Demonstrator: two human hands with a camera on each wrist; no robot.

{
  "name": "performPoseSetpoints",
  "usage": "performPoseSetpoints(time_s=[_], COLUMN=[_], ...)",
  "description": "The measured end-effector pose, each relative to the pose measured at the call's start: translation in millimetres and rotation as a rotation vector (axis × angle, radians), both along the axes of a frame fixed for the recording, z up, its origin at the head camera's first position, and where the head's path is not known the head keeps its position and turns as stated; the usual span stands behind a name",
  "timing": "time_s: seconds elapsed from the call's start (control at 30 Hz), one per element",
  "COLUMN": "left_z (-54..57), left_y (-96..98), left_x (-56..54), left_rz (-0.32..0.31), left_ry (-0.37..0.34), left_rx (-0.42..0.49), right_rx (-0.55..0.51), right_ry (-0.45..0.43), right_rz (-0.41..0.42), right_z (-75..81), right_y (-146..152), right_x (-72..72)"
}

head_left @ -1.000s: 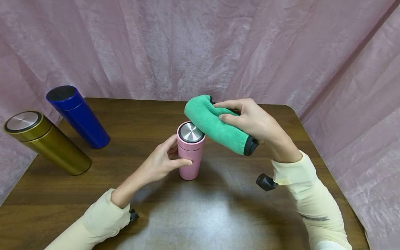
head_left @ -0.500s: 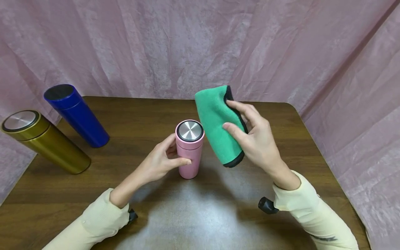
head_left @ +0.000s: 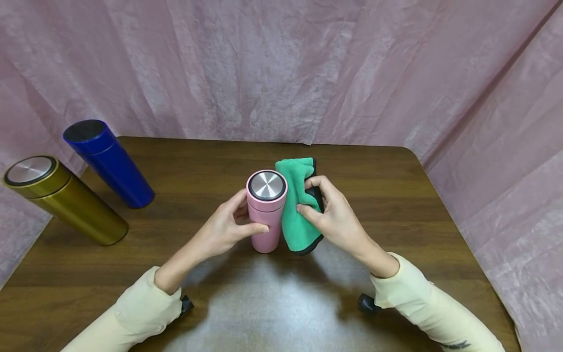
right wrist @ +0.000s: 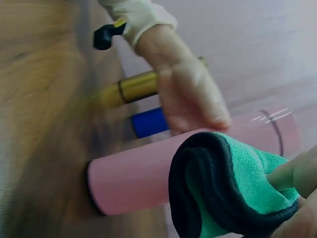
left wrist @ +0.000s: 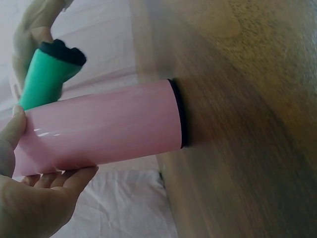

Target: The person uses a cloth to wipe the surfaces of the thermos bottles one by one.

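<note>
A pink thermos [head_left: 266, 215] with a silver disc on its lid stands upright on the table. My left hand [head_left: 226, 226] grips its body from the left, thumb across the front and fingers behind. In the left wrist view the thermos [left wrist: 109, 126] shows its dark base on the wood. My right hand [head_left: 336, 220] pinches a folded green cloth [head_left: 296, 210] with black edging between thumb and fingers. The cloth lies along the right side of the thermos. From the right wrist, the cloth's layered dark edge [right wrist: 198, 183] overlaps the pink body.
Two more thermoses stand at the left of the wooden table [head_left: 374, 195]: a gold one [head_left: 83, 215] in front and a blue one [head_left: 116, 168] behind. A pink curtain [head_left: 281, 68] hangs along the table's back and right side.
My right hand has brought the green cloth down from the lid's height to the right side of the pink thermos, turning it more upright. The left hand keeps its grip in place.
</note>
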State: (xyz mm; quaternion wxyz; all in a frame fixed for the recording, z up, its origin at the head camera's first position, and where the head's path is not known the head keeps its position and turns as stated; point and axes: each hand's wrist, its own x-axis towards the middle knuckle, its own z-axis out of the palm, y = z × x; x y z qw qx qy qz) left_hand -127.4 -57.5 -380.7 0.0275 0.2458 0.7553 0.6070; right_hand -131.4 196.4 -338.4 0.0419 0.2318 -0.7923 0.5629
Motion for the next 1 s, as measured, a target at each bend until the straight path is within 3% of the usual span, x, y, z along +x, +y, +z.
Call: performPoseSetpoints(time_s=[0.3,0.63,0.8,1.0], left_z=[-1.2,-1.1,-0.6,0.0], left_y=[-1.4,-1.7,-1.9,-1.9], left_x=[1.7,2.1,1.9,1.0], left_rz=[0.000,-0.015,-0.013,-0.012], left_ry=[-0.001,-0.018,-0.010,-0.007], left_rx=[0.007,0.022,0.017,0.013], right_rx=[0.231,0.456,0.533,0.574], right_ry=[-0.026,-0.156,-0.189,-0.139], right_rz=[-0.060,-0.030,-0.030,-0.061], right_z=[-36.1,-70.6,-73.5,-58.8], right_y=[-2,-9,-15,-15], right_x=[-3.5,-7.0,-8.3,-5.2])
